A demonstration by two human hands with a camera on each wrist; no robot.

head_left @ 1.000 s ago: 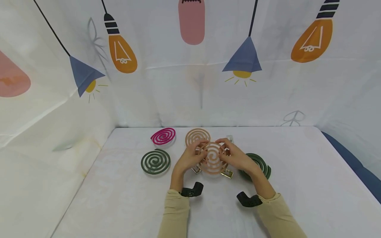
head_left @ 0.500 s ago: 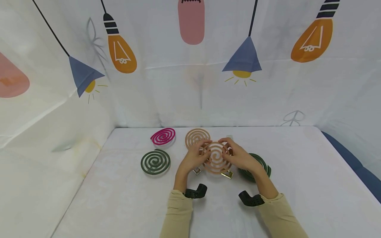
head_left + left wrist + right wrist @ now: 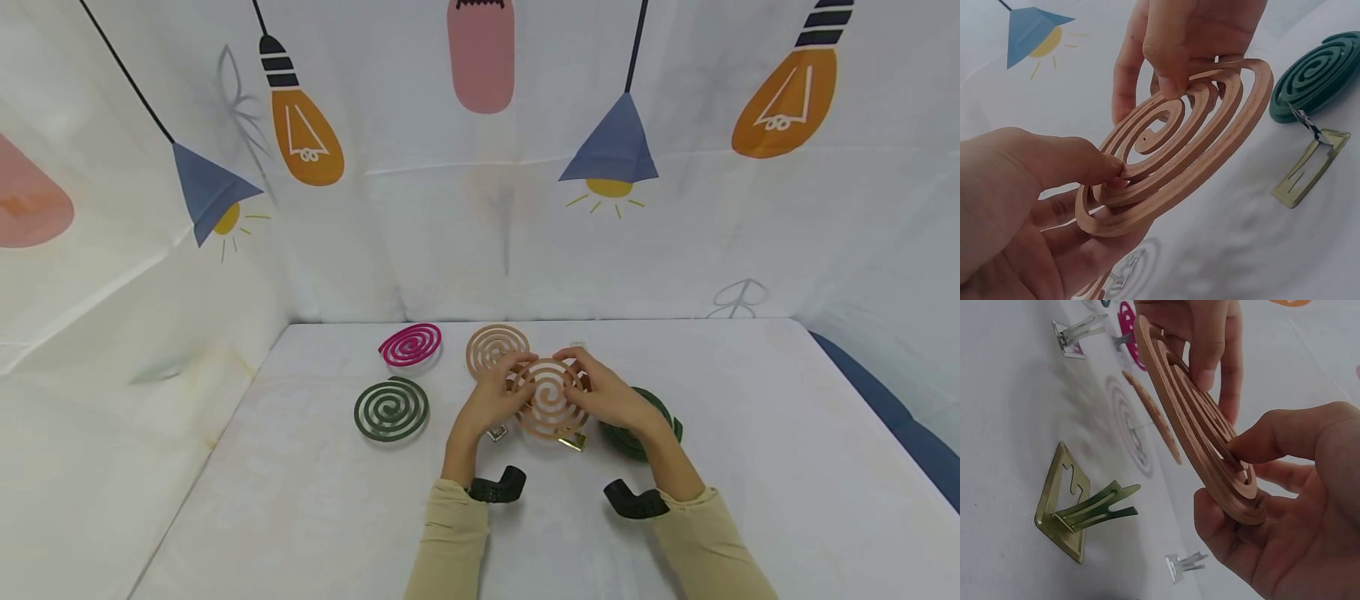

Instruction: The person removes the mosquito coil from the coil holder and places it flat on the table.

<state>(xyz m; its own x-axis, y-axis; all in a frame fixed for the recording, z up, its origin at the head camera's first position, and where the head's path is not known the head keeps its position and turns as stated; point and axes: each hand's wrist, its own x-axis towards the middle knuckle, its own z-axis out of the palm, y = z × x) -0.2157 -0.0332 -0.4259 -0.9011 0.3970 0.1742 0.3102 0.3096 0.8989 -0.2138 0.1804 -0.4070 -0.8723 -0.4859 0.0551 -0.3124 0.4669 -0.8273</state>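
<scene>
A tan mosquito coil is held above the table between both hands. The left hand pinches its left side, thumb on top and fingers beneath, as the left wrist view shows. On the opposite side the right hand pinches the rim the same way, its thumb pressing the upper face. Below the coil, apart from it, a gold metal coil stand rests on the table with its forked tab raised. A silver stand lies beside the left hand.
Another tan coil sits raised behind the hands, a magenta coil at back left. One green coil lies left; another is partly under the right forearm. A second silver stand shows in the right wrist view.
Both hands have shifted slightly to the right, carrying the tan mosquito coil with them. Their pinch on it stays the same, and the other coils have not moved.
</scene>
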